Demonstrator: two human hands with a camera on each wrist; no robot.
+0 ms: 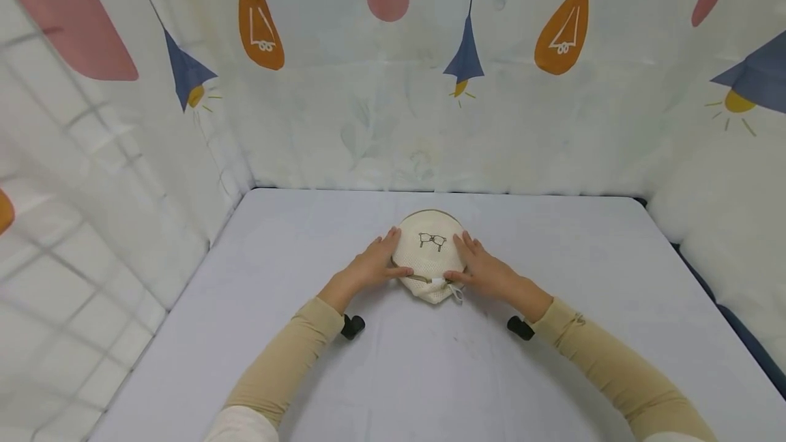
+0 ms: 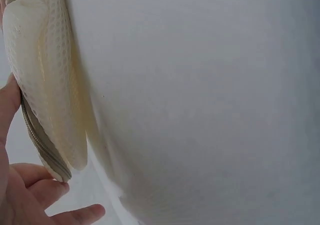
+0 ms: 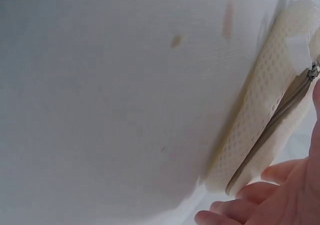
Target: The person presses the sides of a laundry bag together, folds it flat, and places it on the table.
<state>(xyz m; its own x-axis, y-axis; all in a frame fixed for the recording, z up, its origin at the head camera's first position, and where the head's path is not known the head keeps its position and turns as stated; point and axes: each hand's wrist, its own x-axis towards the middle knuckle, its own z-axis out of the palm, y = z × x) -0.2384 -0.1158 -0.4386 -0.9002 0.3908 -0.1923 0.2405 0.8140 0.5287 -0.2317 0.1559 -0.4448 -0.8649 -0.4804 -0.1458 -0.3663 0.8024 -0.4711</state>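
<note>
A round cream mesh laundry bag (image 1: pixel 430 251) with a printed pair of glasses and a brown zip lies on the white table. My left hand (image 1: pixel 376 263) touches its left side, fingers extended along the edge and thumb spread toward the front. Opposite it, my right hand (image 1: pixel 485 268) touches the right side, its thumb near the white tab and drawstring. In the left wrist view, fingertips (image 2: pixel 57 185) meet the zipped edge of the bag (image 2: pixel 45 65). The right wrist view shows the zip pull (image 3: pixel 313 71) close to the thumb, with the other fingers at the bag's side.
The white-covered table (image 1: pixel 295 237) extends around the bag. Behind it hangs a pale curtain (image 1: pixel 399 121) printed with lamps and bulbs, and more fabric hangs at both sides. Black wrist devices (image 1: pixel 353 327) sit under both forearms.
</note>
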